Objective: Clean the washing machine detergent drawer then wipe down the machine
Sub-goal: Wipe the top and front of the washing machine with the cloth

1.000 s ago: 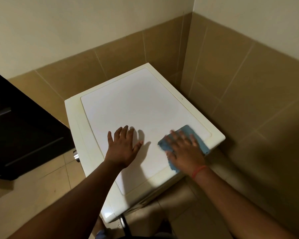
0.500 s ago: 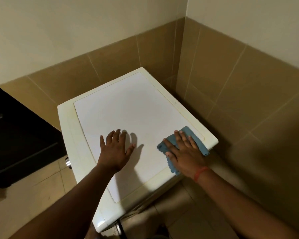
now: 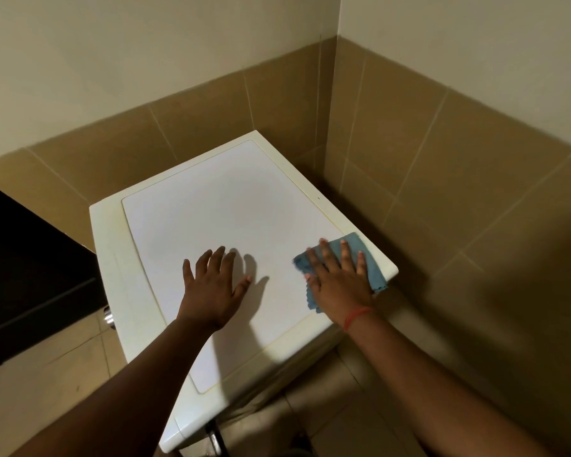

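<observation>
Right of centre in the frame, our right hand [image 3: 338, 285] presses one blue cloth [image 3: 370, 262] flat with straight, spread fingers [image 3: 325, 255], on the near right corner of the single washing machine [image 3: 211, 206]. Our left hand [image 3: 211, 285] rests open-palmed on the lid, fingers wide, holding nothing. We judge the cloth soft, light, likely to bunch; pinning its middle should work. No drawer shows
</observation>
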`<state>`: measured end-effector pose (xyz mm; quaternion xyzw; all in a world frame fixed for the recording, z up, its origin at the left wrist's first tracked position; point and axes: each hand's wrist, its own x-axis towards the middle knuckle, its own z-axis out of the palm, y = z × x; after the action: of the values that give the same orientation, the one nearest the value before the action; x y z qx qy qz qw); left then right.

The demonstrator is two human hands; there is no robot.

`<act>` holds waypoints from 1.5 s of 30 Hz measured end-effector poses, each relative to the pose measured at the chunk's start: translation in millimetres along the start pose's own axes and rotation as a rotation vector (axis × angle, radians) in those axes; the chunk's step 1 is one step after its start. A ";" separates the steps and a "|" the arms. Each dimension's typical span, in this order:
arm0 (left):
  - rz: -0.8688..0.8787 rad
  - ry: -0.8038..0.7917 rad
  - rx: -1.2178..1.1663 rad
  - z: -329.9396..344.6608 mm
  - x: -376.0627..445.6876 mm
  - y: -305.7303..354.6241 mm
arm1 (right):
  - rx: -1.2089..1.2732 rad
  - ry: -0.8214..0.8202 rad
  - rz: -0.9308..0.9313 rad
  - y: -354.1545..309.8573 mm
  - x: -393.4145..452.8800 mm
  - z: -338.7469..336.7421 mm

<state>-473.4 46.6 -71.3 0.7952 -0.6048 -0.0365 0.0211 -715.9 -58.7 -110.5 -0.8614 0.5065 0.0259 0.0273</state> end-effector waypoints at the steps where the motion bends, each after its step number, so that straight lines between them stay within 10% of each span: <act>1: -0.001 -0.002 0.000 0.1 -1.5 0.0 | -0.015 0.012 -0.068 -1.1 -3.5 3.8; 19: -0.014 -0.007 0.000 -8.9 -16.3 -30.0 | -0.035 -0.029 -0.185 24.6 10.1 -5.3; 24: -0.053 -0.017 -0.002 -10.1 -20.5 -49.6 | 0.001 -0.007 0.076 21.0 30.8 -13.3; 29: -0.065 -0.052 -0.021 -4.9 -34.9 -66.4 | -0.015 -0.042 -0.224 7.7 26.1 -13.0; 33: -0.089 -0.040 -0.034 -8.5 -40.9 -79.6 | 0.024 -0.020 0.097 -16.1 37.5 -13.5; 37: -0.113 -0.052 -0.039 -10.5 -46.7 -95.1 | -0.018 -0.046 -0.198 -32.9 35.4 -7.9; 42: -0.155 -0.061 -0.068 -12.4 -60.0 -109.4 | 0.033 -0.010 -0.002 -67.1 28.7 -5.5; 45: -0.190 -0.087 -0.059 -12.4 -73.5 -127.1 | -0.001 0.014 -0.333 -103.7 4.8 6.4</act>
<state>-369.8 151.3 -66.4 0.8458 -0.5256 -0.0905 0.0147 -623.1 -12.0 -115.1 -0.9336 0.3571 0.0151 0.0274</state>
